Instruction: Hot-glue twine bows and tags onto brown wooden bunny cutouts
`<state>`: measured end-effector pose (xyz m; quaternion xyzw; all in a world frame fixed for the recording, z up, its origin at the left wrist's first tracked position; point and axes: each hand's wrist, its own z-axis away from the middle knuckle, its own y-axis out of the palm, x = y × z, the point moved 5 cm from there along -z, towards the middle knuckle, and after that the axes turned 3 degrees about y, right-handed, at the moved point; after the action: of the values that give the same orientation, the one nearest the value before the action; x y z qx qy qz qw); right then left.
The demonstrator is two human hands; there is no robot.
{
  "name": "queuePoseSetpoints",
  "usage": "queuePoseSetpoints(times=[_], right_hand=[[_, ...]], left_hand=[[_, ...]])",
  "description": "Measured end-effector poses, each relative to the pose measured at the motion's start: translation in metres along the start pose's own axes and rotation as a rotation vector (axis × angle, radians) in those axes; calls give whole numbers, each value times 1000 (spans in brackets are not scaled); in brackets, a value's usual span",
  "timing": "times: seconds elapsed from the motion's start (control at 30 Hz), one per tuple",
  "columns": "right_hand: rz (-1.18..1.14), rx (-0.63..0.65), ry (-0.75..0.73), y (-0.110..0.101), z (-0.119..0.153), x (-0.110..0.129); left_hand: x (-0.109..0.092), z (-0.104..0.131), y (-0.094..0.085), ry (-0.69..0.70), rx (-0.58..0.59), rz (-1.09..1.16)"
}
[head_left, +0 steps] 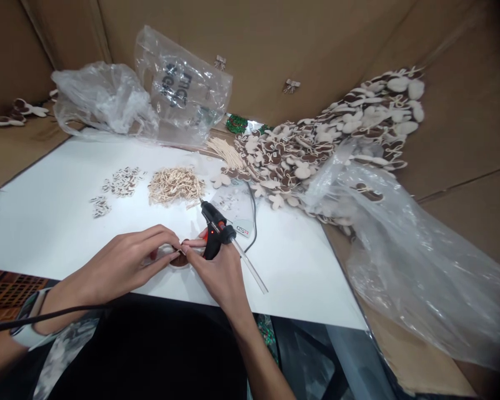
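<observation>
Brown piece (178, 261), partly hidden | left hand (123, 256) pinching it | right hand (220, 272) likewise, glue gun (213, 219) handle covered

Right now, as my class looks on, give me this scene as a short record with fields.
Left hand: pinching a small brown piece
Right hand: holding a glue gun, fingertips at the brown piece
Glue stick: clear, jutting from the gun's back
On the white table: cord pile, small tags
Far side: clear plastic bags
</observation>
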<state>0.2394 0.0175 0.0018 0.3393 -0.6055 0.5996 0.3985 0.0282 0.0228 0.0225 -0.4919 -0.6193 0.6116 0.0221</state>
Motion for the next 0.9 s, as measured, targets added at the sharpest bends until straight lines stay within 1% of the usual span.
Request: queuePoseSetpoints(times=[0.3,0.53,0.7,0.9], right_hand=[[10,-3,15,0,3,-4],[-12,-7,1,1,6,-4],[-47,-12,7,3,6,-5],[-91,-11,13,4,6,-4]], left_hand=[[5,5,4,61,-19,-22],[5,4,4,42,-31,-47],[1,6,4,85,-88,-134],[-10,8,2,165,-157,-271]])
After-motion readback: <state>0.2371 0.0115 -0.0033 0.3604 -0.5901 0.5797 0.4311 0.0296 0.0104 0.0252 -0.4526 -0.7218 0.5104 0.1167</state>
